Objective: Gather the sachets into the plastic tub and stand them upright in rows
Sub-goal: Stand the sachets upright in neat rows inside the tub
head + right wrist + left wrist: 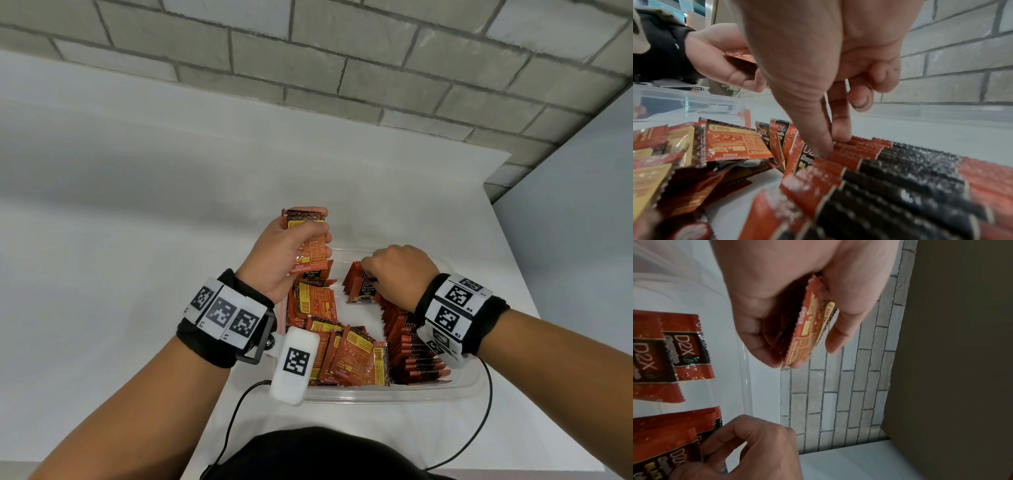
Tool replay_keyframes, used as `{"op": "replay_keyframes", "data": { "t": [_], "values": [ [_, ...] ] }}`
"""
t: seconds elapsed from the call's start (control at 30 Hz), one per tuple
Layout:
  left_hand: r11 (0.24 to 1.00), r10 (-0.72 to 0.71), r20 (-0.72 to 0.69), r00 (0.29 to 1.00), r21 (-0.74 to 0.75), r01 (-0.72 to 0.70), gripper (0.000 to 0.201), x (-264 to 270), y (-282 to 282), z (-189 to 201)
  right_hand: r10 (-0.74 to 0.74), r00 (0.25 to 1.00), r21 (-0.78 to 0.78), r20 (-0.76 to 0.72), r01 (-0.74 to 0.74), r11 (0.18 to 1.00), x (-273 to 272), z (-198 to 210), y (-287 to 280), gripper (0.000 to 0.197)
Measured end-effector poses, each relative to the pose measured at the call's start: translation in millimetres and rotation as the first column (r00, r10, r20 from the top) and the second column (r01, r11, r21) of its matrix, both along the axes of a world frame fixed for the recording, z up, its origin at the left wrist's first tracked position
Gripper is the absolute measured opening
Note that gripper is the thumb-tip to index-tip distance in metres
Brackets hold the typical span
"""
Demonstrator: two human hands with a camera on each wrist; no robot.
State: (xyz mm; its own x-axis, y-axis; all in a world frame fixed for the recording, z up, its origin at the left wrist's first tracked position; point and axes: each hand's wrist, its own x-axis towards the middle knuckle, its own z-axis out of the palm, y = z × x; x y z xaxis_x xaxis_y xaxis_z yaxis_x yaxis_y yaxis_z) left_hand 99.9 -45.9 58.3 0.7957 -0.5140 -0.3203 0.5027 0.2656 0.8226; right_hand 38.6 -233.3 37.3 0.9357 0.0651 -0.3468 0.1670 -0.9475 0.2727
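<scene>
A clear plastic tub (376,397) sits on the white table. My left hand (274,253) grips a stack of red sachets (308,236) above the tub's far left corner; in the left wrist view the stack (807,331) sits between thumb and fingers. A row of upright sachets (407,342) runs along the tub's right side. My right hand (400,270) is at the row's far end, and its thumb and forefinger (840,133) pinch the top edges of the row (900,170), with the other fingers curled. Loose sachets (342,353) lie flat in the tub's left half.
A grey brick wall (342,68) rises behind the white table (137,205). The table's right edge (513,240) runs close to the tub. Black cables (479,428) trail from the wrist cameras across the table's near edge.
</scene>
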Motion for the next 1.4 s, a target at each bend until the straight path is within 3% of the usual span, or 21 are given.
{"op": "replay_keyframes", "data": {
  "t": [0.47, 0.73, 0.93, 1.13, 1.23, 1.4],
  "values": [
    [1.000, -0.004, -0.002, 1.000, 0.011, 0.004, 0.025, 0, -1, -1, -0.069, 0.998, 0.080, 0.000, 0.069, 0.994, -3, 3, -1, 0.011],
    [1.000, 0.005, -0.051, 0.999, -0.001, -0.005, 0.028, 0, -3, -2, -0.118, 0.993, 0.143, 0.002, 0.117, 0.983, -5, 10, -4, 0.018],
    [1.000, -0.017, -0.126, 0.992, -0.028, 0.014, 0.025, 1, -2, -5, -0.254, 0.966, 0.272, 0.041, 0.234, 0.934, -4, 24, -14, 0.017],
    [0.993, -0.115, -0.040, 0.993, 0.005, 0.115, 0.020, -3, -6, -5, -0.412, 0.908, 0.570, 0.075, 0.300, 0.765, -11, 40, -28, 0.020],
    [0.981, -0.192, 0.038, 0.981, -0.006, 0.193, 0.023, -7, -8, -3, -0.491, 0.863, 0.771, 0.118, 0.232, 0.593, -18, 52, -19, 0.032],
    [0.973, -0.226, 0.137, 0.964, -0.025, 0.231, 0.030, -18, -18, 0, -0.440, 0.893, 0.928, -0.096, 0.240, 0.284, -29, 61, 2, 0.030]
  ]
}}
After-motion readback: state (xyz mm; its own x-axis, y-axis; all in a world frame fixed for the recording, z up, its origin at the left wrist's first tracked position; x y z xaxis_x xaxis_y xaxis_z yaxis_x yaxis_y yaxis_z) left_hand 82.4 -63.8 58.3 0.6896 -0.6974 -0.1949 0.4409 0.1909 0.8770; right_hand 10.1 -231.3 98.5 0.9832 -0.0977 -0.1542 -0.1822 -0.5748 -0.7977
